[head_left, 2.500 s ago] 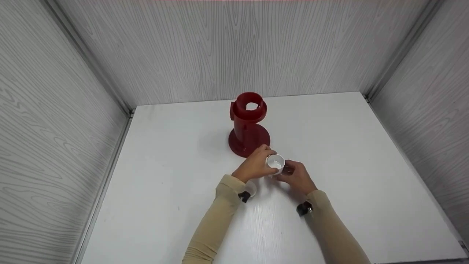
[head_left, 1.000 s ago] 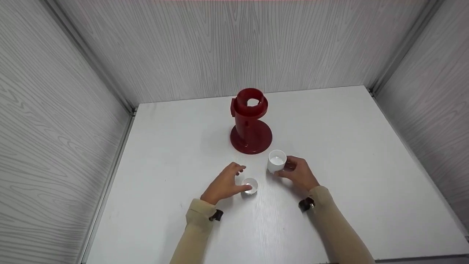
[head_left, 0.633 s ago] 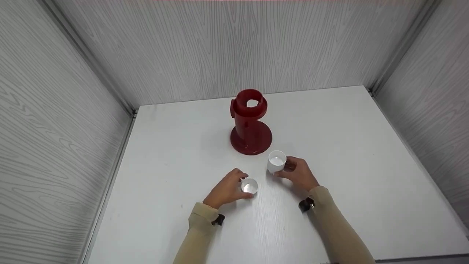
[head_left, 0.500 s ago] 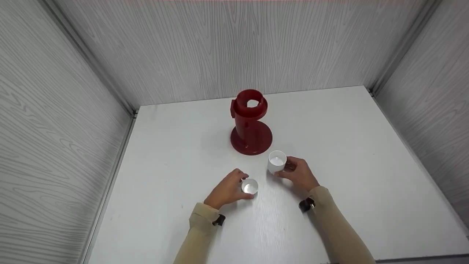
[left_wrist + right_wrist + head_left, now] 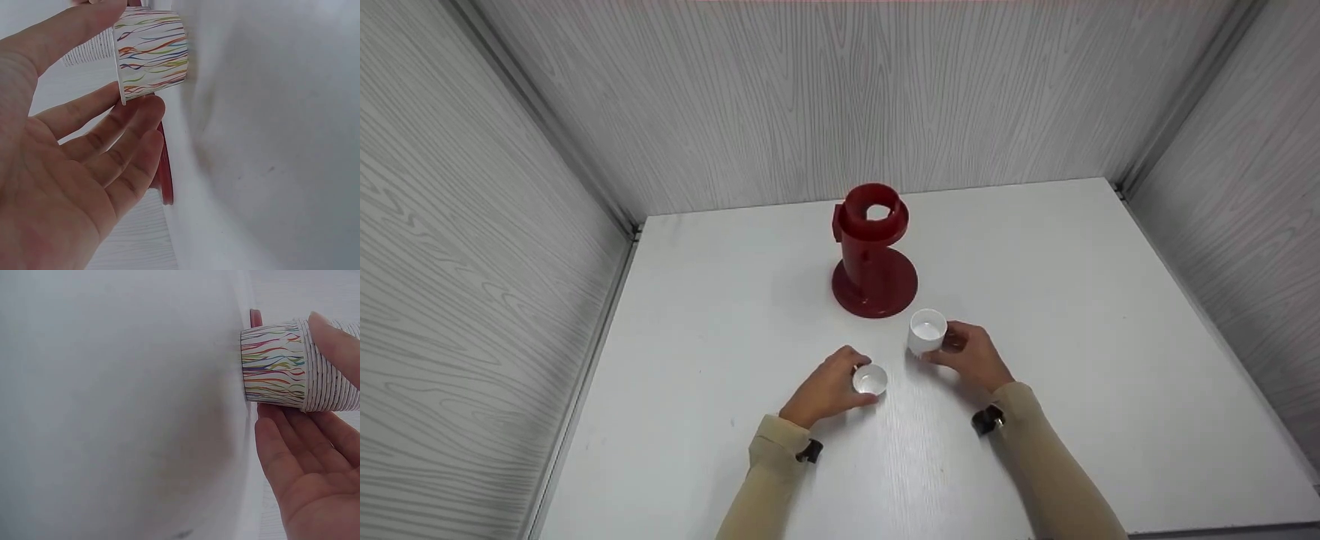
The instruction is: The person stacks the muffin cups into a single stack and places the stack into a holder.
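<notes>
A white paper cup [image 5: 871,381] stands upright on the table; the left wrist view shows coloured wavy stripes on its side. My left hand [image 5: 826,386] pinches it near the rim between thumb and forefinger, the other fingers lying loosely behind. Farther back and to the right is a stack of nested paper cups [image 5: 275,365], open side up, its many rims showing as ridges in the right wrist view. Thumb and fingers of my right hand [image 5: 975,356] hold this stack from its right side.
Behind the cups stands a red plastic stand [image 5: 855,262] with a round base and an open ring on top. The white table [image 5: 1072,300] is bordered by grey wood-grain panels [image 5: 810,105] at the back and both sides.
My left hand has left the top of the stack, moved left and nearer, and taken hold of the single cup. My right hand has stayed on the stack.
</notes>
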Demonstrator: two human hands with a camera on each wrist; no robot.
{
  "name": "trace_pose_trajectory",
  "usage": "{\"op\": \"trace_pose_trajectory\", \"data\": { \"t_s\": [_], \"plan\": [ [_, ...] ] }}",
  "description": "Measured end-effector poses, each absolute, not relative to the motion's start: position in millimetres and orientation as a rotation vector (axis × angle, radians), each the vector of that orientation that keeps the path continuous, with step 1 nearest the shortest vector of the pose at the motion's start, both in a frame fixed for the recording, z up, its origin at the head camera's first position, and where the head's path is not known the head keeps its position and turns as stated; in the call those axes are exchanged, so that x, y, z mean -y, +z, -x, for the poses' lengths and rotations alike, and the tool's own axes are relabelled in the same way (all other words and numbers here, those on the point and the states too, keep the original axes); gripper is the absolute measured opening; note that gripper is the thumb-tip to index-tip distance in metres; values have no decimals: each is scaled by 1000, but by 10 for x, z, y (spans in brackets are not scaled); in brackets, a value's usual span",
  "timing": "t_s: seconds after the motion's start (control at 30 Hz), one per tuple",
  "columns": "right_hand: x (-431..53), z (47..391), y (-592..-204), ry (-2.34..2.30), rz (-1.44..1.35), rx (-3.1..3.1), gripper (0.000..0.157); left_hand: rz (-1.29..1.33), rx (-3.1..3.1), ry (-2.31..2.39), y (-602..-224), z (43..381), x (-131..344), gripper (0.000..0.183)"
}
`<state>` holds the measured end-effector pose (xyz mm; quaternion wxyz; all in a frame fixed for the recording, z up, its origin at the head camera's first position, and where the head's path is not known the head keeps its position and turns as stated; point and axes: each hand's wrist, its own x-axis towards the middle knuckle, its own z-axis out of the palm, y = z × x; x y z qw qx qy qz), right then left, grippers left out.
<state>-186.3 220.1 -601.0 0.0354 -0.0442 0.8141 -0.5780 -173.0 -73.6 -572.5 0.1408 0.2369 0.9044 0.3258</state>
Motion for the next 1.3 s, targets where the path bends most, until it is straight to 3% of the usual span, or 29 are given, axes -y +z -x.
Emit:
{"op": "trace_pose_trajectory", "data": {
  "t_s": [0.5, 1.3],
  "plan": [
    [-2196, 1864, -6000, -1824, 163, -2461, 59, -764, -2623, 1079, -5481, 1917, 687, 54],
    [-2230, 1893, -6017, -1822, 156, -2461, 58, -1001, -2649, 1113, -4935, 2250, 199, 50]
  ]
}}
